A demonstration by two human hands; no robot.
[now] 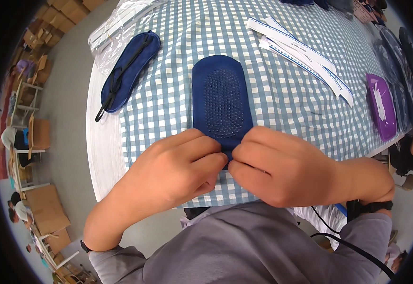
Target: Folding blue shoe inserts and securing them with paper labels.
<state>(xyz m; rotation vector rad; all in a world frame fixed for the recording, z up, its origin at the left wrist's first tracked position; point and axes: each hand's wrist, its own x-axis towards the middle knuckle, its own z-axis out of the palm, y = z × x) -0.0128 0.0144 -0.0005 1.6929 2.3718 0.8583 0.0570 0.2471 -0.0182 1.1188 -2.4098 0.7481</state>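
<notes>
A navy blue grip sock (198,94) lies flat in front of me, its rounded end pointing away. An oval patch of clear raised dots covers its upper face. My left hand (175,165) pinches the near end of the sock with curled fingers. Close beside it, my right hand (282,165) grips the same end, and the knuckles of both hands almost meet. Fabric bunches a little between them. My fingertips are mostly hidden beneath the hands.
A checked cloth (178,57) covers the table. To the left lie a blue eye mask (135,64) with a black strap and clear plastic bags (114,35). White paper strips (306,54) and a purple packet (374,104) are at the right, near dark bagged items (398,71).
</notes>
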